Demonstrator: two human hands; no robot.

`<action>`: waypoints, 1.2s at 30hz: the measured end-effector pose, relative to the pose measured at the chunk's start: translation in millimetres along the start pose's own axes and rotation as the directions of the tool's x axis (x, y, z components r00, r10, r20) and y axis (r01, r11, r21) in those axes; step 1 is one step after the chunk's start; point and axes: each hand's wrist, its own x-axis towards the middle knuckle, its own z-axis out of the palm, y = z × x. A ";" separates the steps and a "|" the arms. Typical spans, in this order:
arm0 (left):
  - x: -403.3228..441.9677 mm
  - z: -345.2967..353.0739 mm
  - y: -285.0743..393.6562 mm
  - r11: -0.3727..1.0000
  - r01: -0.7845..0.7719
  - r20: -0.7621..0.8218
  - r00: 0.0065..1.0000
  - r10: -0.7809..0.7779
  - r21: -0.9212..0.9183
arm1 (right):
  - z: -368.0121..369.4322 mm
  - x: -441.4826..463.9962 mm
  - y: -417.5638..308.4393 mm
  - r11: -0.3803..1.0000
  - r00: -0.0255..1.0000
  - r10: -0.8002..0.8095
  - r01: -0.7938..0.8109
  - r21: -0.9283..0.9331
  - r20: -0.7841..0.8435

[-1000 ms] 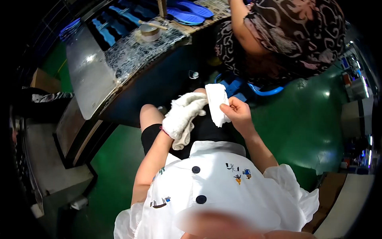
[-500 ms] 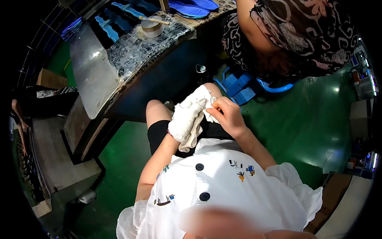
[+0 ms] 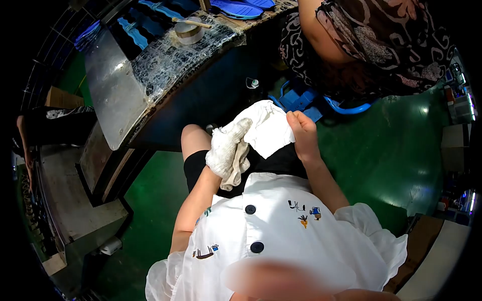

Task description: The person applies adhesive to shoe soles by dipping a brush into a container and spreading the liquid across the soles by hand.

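A white knitted glove covers my left hand (image 3: 225, 148), which is closed on the left side of a thin white cloth (image 3: 268, 129). Its gloved thumb lies over the cloth. Below that hand hangs a second, greyish glove (image 3: 236, 173), loose and crumpled; how it is held is hidden. My right hand (image 3: 303, 134) is bare and pinches the cloth's upper right edge between thumb and fingers. The cloth is spread between both hands, above my lap, its lower corner hanging down. Whether it is paper or fabric I cannot tell.
A metal-edged workbench (image 3: 115, 90) stands ahead, with a tape roll (image 3: 190, 33), a stick across it and blue sandal soles (image 3: 236, 9). A person in patterned clothing (image 3: 371, 50) is at upper right, near a blue stool (image 3: 301, 100). Another person's arm (image 3: 26, 143) shows at left.
My right hand has moved to the right, drawing the bunched white cloth out into a spread sheet. My left hand has shifted slightly left, still gloved.
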 end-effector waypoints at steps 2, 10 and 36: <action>1.9 5.1 -1.5 0.993 -0.095 -0.011 0.996 0.094 -0.068 | 3.4 2.5 -0.5 0.999 0.998 0.051 -0.051 0.007 -0.028; 1.7 7.9 2.2 0.959 0.002 -0.061 0.998 0.016 0.284 | 20.3 -4.7 -21.8 0.977 0.981 -0.191 0.194 -0.086 0.042; 5.2 -16.0 -8.6 0.926 -0.314 0.043 0.949 0.313 0.210 | 17.4 5.0 11.5 0.907 0.972 -0.142 0.052 -0.419 -0.188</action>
